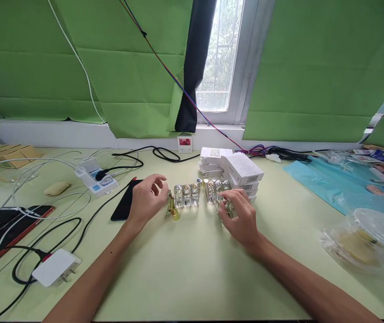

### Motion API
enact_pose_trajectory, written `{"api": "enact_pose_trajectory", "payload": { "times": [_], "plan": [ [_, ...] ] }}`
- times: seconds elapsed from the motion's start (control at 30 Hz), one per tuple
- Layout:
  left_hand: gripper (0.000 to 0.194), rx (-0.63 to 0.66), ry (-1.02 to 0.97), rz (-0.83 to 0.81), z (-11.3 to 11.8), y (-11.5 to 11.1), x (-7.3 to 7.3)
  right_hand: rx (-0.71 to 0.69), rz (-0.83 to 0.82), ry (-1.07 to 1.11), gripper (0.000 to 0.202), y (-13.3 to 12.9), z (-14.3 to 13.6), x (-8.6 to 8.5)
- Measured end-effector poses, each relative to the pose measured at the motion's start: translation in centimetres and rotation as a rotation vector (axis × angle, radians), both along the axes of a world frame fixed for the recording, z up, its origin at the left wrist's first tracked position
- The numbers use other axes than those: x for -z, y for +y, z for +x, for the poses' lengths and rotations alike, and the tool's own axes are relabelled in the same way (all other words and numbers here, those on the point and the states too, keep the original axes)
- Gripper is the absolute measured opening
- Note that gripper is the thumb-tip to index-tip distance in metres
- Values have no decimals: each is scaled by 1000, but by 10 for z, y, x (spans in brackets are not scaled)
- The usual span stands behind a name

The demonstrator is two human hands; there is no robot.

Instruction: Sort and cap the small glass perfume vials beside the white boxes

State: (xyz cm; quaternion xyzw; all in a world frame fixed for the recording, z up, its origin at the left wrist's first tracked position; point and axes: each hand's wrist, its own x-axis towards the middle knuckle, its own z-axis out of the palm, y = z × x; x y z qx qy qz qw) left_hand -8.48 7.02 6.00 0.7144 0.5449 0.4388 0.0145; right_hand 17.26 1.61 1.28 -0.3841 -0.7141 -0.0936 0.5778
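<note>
My right hand (240, 217) has its thumb and fingers closed around a small glass bottle (228, 207), mostly hidden by them, at the right end of a row. My left hand (148, 197) is held a little above the table with curved fingers and thumb apart, and I see nothing in it. Beside its thumb are small gold caps (174, 214), one of them upright. Several square clear glass bottles with gold necks (187, 196) stand in a group between my hands, and other bottles (211, 194) stand nearer my right hand.
White boxes (243, 168) are stacked behind the bottles. A black phone (126, 202) lies under my left hand's side. Cables, a power strip (96, 177) and a white charger (56, 267) are at left. A blue sheet (316, 179) and a plastic-wrapped container (363, 242) are at right.
</note>
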Motion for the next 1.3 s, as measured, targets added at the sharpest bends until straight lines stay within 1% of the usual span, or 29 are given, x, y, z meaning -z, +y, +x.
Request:
{"api": "enact_pose_trajectory", "payload": {
  "times": [0.1, 0.2, 0.27, 0.33, 0.43, 0.57, 0.77, 1.0, 1.1, 1.2, 1.3],
  "plan": [
    [14, -54, 82, -171, -7, 6, 1, 51, 2, 4, 27, 1, 1, 2],
    [19, -104, 167, -392, -9, 7, 0, 89, -3, 7, 27, 1, 2, 3],
    [26, -96, 213, -510, -9, 6, 0, 103, -6, 10, 28, 2, 3, 4],
    [30, -70, 240, -592, -10, 7, 0, 114, -9, 14, 28, 2, 3, 5],
    [31, -27, 257, -690, -10, 8, 3, 125, -17, 16, 29, 3, 4, 5],
    [31, -10, 280, -754, -11, 11, 8, 128, -8, 14, 29, 2, 4, 5],
    [30, 16, 285, -794, -11, 14, 12, 115, -7, 30, 27, 2, 3, 4],
    [33, 30, 219, -828, -10, 15, 9, 127, -15, 26, 26, 2, 4, 4],
    [36, 23, 137, -842, -12, 14, 5, 138, -2, 25, 24, 2, 3, 3],
    [38, 40, -26, -883, -17, 12, 0, 172, 27, 18, 24, 2, 3, 1],
    [44, 129, -226, -959, -22, 10, -9, 195, 65, 19, 26, -1, 2, -1]
  ]
}}
